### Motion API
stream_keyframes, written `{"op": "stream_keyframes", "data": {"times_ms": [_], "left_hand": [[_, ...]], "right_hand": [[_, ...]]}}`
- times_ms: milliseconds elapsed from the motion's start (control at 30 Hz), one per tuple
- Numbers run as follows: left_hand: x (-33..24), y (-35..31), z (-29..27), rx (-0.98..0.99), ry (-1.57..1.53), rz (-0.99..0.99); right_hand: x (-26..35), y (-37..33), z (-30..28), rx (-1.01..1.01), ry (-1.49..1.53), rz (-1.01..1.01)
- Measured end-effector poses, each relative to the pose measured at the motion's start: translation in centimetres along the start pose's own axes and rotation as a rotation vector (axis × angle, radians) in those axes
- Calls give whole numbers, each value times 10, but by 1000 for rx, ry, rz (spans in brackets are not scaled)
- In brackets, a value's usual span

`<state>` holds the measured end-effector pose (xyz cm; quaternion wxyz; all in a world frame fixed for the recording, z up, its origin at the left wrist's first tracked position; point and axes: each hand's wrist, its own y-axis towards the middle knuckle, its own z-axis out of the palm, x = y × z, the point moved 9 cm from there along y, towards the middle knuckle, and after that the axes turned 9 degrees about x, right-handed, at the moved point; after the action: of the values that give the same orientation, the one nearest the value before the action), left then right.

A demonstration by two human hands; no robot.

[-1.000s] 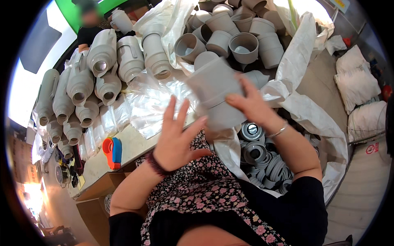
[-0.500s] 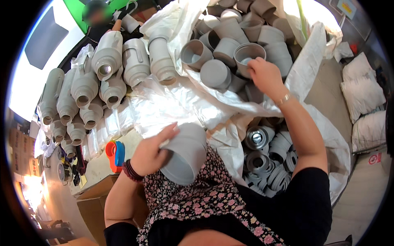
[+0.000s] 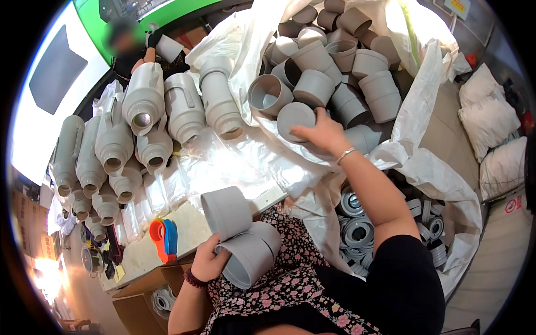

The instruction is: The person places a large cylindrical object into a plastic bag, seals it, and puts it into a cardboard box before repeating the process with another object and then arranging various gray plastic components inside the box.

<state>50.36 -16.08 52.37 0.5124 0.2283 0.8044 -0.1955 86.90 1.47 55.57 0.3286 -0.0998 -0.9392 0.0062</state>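
Two grey plastic cups are in my left hand (image 3: 209, 259), held low in front of the apron. One is an upper cup (image 3: 226, 212) that stands above a lower cup (image 3: 245, 259), whose open mouth tilts down to the left. At the near edge of a white sack (image 3: 413, 120), my right hand (image 3: 324, 134) grips a grey cup (image 3: 296, 118) with its round closed end toward me. My thumb lies across that end, and the other fingers are partly hidden. Many similar cups (image 3: 315, 86) lie heaped in the sack beyond.
Grey flasks with handles (image 3: 142, 103) lie stacked at left on clear plastic. Orange and blue tape dispensers (image 3: 163, 240) sit on the table edge above a cardboard box (image 3: 131, 304). Grey rings (image 3: 357, 231) fill a sack under my right arm. Another person (image 3: 131, 53) works at the far left.
My left hand has gone from one cup to two. My right hand has moved left and nearer, from an open cup in the sack to one with its closed end showing.
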Motion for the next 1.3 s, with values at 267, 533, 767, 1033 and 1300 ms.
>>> {"op": "stream_keyframes", "data": {"times_ms": [267, 533, 767, 1033, 1300], "left_hand": [[35, -76, -46, -266, -179, -102], [30, -125, -63, -419, -128, -102], [30, -211, -81, -610, -185, -64], [38, -354, -85, -960, -251, -104], [160, -483, -51, -1501, -572, -26]], "right_hand": [[4, -25, -47, 105, 848, -275], [-38, 24, 8, 641, 868, 190], [-34, -2, 31, 653, 937, 292], [-10, -36, -65, 398, 869, 61], [97, -116, 8, 672, 959, -394]]}}
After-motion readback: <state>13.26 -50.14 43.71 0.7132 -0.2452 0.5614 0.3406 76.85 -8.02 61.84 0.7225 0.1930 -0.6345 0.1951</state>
